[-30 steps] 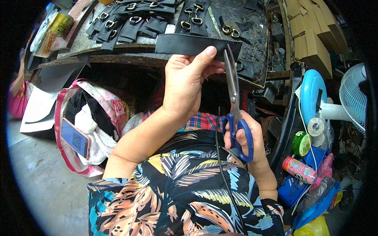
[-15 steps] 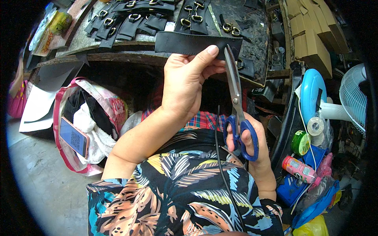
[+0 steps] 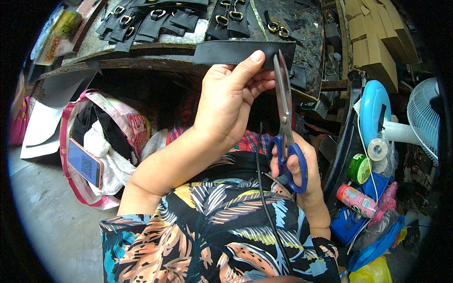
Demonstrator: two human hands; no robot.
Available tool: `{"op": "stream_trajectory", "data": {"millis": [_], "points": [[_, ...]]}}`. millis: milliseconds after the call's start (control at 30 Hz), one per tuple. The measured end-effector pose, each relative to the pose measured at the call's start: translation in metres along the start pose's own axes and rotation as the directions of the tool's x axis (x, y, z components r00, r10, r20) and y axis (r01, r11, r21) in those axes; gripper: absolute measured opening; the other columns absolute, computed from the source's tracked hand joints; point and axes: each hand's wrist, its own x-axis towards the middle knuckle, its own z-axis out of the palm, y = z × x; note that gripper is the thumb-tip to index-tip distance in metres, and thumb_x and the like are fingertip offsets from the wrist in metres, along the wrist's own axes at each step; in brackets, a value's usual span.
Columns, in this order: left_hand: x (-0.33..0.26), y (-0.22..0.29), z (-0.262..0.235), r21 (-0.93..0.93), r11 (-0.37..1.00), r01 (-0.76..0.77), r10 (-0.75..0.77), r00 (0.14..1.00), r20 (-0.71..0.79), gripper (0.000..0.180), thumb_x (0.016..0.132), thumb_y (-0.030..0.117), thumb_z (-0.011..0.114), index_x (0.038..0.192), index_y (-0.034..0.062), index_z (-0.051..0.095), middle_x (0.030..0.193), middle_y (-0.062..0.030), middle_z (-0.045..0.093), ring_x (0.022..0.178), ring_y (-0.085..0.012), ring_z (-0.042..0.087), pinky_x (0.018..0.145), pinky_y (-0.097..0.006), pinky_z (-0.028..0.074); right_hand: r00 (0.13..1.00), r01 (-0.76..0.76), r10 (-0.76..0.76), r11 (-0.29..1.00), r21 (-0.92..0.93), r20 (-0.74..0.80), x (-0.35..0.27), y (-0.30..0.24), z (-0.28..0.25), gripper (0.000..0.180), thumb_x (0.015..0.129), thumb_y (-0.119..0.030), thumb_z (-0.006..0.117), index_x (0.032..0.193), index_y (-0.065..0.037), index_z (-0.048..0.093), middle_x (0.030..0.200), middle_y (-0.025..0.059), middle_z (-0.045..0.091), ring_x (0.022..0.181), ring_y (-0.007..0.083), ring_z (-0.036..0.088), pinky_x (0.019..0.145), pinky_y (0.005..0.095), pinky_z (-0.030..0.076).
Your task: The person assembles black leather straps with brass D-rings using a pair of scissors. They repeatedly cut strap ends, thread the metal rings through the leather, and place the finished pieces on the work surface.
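Overhead, left hand [image 3: 226, 101] pinches the black strip [image 3: 236, 52]; right hand [image 3: 297, 170] grips blue-handled scissors [image 3: 285, 118] beside it.

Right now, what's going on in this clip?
A person is cutting a black leather strip with blue-handled scissors. The left hand pinches the strip flat, thumb on top, just in front of the workbench edge. The right hand grips the scissor handles, blades pointing up at the strip's right end. A thin black trimming hangs down over the lap. More black straps with metal rings lie on the bench.
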Motion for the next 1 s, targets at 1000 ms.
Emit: {"op": "stream_trajectory", "data": {"millis": [1000], "points": [[-0.011,0.022,0.001,0.554,0.825,0.112,-0.361,0.859,0.363,0.028,0.082,0.006,0.062,0.108,-0.0028,0.066,0.093,0.0002,0.067,0.084,-0.0084,0.059,0.080,-0.023,0.045,0.869,0.444,-0.439,0.895,-0.034,-0.228,0.022,-0.014,-0.068,0.055,0.085,-0.038,0.084,0.115,0.000,0.058,0.085,0.0078,0.066,0.078,0.0154,0.066,0.074,0.0282,0.051]]}}
